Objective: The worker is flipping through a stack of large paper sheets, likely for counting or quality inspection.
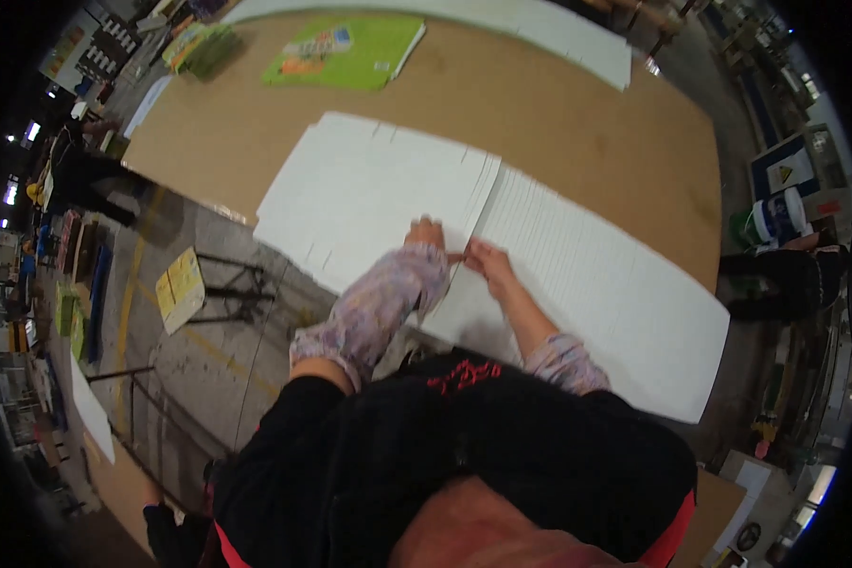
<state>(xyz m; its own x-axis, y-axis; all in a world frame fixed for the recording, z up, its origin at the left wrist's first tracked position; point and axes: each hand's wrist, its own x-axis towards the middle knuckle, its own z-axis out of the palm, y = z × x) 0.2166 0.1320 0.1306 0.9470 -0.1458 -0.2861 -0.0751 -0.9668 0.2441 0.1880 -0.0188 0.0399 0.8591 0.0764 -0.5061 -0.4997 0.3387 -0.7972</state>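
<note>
A stack of white cardboard sheets [369, 180], with short slits along its edges, lies in front of me on the left. Beside it on the right, more white sheets [615, 275] are spread in an overlapping row, their edges forming many parallel lines. On the left stack, close to its right edge, rests my left hand [426, 233], fingers extended and thumb toward the seam. My right hand [488, 261] is at that same edge, its fingers drawn together on the border of a sheet. Exactly how much it grips is hidden.
Under the sheets is a large brown board tabletop [559, 123]. Green printed packs [346, 52] lie at its far left, and a long white sheet [540, 33] along the far edge. A stool [182, 290] stands on the floor at left. Other people [76, 170] are nearby.
</note>
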